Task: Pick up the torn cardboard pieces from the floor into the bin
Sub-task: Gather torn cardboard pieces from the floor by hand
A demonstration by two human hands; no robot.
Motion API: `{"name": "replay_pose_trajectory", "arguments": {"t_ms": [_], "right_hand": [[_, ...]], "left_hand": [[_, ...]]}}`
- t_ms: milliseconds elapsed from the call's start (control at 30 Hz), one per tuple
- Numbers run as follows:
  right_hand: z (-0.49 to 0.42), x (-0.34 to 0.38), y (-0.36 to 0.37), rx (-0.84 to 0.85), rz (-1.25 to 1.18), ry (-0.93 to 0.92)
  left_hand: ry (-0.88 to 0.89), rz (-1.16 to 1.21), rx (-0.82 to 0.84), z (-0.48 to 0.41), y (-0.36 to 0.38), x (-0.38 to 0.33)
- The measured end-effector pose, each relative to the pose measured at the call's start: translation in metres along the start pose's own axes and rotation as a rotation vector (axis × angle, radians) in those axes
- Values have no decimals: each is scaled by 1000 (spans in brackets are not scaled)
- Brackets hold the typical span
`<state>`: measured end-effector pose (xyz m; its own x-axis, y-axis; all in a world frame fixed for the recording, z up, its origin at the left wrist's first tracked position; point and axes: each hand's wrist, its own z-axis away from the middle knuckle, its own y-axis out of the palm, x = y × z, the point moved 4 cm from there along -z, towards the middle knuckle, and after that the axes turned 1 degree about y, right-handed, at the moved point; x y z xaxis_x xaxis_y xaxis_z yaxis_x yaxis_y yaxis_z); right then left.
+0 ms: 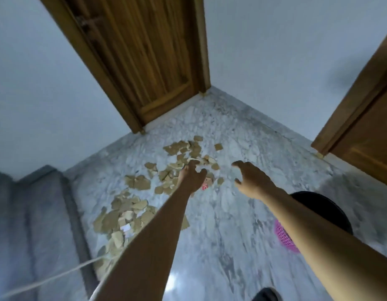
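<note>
The round black bin (331, 206) is sitting close, under the right arm. Torn brown cardboard pieces (123, 216) are lying in a trail on the grey marble floor (231, 235). The left hand (191, 177) is hanging over the far pieces, fingers loose, holding nothing. The right hand (251, 181) is reaching just right of them, fingers spread, empty.
</note>
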<state>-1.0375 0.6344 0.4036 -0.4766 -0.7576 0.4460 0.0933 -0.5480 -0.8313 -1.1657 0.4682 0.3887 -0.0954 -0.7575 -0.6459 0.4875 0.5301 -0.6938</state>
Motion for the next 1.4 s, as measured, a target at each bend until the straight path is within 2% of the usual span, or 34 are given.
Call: {"name": "replay_pose_trajectory", "arguments": {"t_ms": [200, 333, 500, 733, 900, 1033, 1400], "right_hand": [[2, 160, 46, 49, 122, -247], [4, 236, 89, 143, 171, -349], [-8, 292, 123, 199, 211, -436], [-42, 337, 153, 254, 293, -549], [-80, 339, 189, 314, 330, -536], [-121, 322, 245, 319, 336, -500], [-261, 211, 524, 434, 304, -355]], "left_hand": [[-103, 38, -171, 58, -128, 110], [-191, 13, -238, 86, -184, 176], [-306, 38, -288, 99, -220, 231], [-364, 59, -368, 84, -240, 266], [-368, 30, -326, 51, -227, 295], [-363, 8, -262, 7, -192, 346], [-352, 5, -112, -144, -8, 584]]}}
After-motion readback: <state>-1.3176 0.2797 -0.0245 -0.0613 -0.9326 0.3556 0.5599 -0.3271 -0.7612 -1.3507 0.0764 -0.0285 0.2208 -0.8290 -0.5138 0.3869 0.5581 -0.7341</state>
